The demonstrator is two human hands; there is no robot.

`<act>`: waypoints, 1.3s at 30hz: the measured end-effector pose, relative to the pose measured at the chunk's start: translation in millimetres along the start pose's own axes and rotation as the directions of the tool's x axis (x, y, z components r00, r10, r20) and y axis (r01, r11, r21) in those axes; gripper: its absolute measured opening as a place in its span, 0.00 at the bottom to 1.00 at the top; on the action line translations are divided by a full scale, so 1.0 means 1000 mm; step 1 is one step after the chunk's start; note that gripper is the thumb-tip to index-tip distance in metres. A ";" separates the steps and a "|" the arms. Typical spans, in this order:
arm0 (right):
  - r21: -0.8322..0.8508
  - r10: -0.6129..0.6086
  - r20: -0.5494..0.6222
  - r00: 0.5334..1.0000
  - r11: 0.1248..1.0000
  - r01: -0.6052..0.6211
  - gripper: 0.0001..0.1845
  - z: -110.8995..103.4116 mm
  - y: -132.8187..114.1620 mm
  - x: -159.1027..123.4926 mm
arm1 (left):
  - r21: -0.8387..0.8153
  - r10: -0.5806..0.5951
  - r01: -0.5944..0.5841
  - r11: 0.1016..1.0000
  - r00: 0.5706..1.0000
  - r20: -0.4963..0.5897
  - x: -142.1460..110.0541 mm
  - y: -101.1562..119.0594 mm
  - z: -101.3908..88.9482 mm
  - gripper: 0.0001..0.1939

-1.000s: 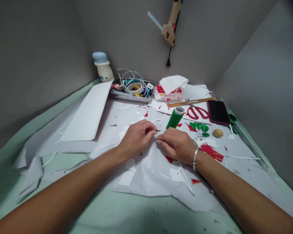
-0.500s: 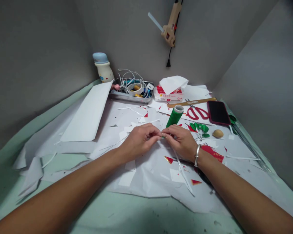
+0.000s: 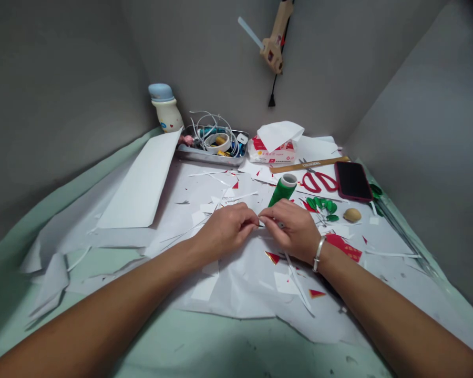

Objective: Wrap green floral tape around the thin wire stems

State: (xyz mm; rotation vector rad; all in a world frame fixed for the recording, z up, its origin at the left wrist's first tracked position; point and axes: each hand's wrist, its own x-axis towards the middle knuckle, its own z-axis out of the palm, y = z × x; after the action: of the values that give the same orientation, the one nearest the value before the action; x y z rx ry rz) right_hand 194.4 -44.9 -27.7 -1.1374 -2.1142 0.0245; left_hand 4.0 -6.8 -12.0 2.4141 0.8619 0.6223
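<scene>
My left hand [image 3: 228, 229] and my right hand [image 3: 287, 228] meet over the paper-strewn table, fingertips together. Between them they pinch a small thin piece [image 3: 261, 224], mostly hidden by my fingers, so its material is unclear. A spool of green thread [image 3: 283, 190] stands just beyond my right hand. Several green leaf shapes on wire [image 3: 321, 206] lie to its right. A silver bangle [image 3: 319, 253] circles my right wrist. Under my hands lies crumpled white paper [image 3: 236, 283] scattered with red scraps.
Red-handled scissors [image 3: 319, 182], a phone [image 3: 352, 181] and a ruler [image 3: 309, 165] lie at the far right. A metal tray of cables [image 3: 211, 147], a tissue pack [image 3: 274, 144] and a bottle [image 3: 166, 107] stand at the back. A glue gun [image 3: 275, 44] hangs on the wall.
Over the last second my hands have drawn closer, and their fingertips now meet around the small piece. My right hand shifted left. The papers and tools stay in place.
</scene>
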 end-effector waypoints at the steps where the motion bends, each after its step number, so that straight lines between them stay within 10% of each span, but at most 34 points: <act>1: 0.021 0.032 -0.010 0.999 0.999 -0.032 0.08 0.000 0.001 0.000 | -0.019 0.006 -0.006 1.000 1.000 0.010 0.000 0.001 -0.001 0.07; 7: 0.105 0.106 0.053 0.993 0.988 -0.111 0.07 0.004 0.006 0.000 | -0.168 -0.031 0.017 0.986 0.996 -0.082 0.001 0.005 -0.007 0.06; 17: -0.063 -0.126 0.117 0.985 0.989 0.134 0.08 0.001 -0.007 -0.001 | 0.022 -0.078 0.081 0.996 0.990 -0.120 0.002 -0.003 -0.002 0.06; 28: 0.109 0.142 0.034 0.989 0.983 -0.145 0.07 0.004 0.005 0.001 | -0.192 -0.013 -0.001 0.981 0.997 -0.072 0.001 0.003 -0.004 0.06; 39: -0.051 -0.106 0.142 0.984 0.992 0.114 0.09 0.001 -0.007 -0.001 | -0.024 -0.096 0.094 0.995 0.984 -0.153 0.002 -0.004 -0.003 0.07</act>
State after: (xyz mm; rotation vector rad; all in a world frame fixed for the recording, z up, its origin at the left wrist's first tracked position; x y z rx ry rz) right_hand 188.8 -49.7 -27.1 -1.0782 -2.3125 -0.0107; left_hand 2.5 -1.9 -11.8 2.3180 1.0244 0.7839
